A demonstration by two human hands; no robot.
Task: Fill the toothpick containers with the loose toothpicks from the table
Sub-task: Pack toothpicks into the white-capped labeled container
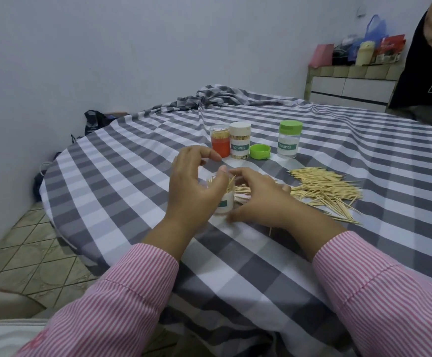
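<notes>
Filling in progress: my left grip (191,184) steadies the open container (222,202); my right grip (258,194) pinches toothpicks into its mouth. Next: gather from the loose pile (323,189) (just right of that grip).

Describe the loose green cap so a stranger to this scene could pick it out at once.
On the checked tablecloth, find the row of toothpick containers beyond the hands. The loose green cap lies on the cloth between the white-lidded container and the green-lidded container. Unlike the other lids, it sits low on the cloth, on no container.
</notes>
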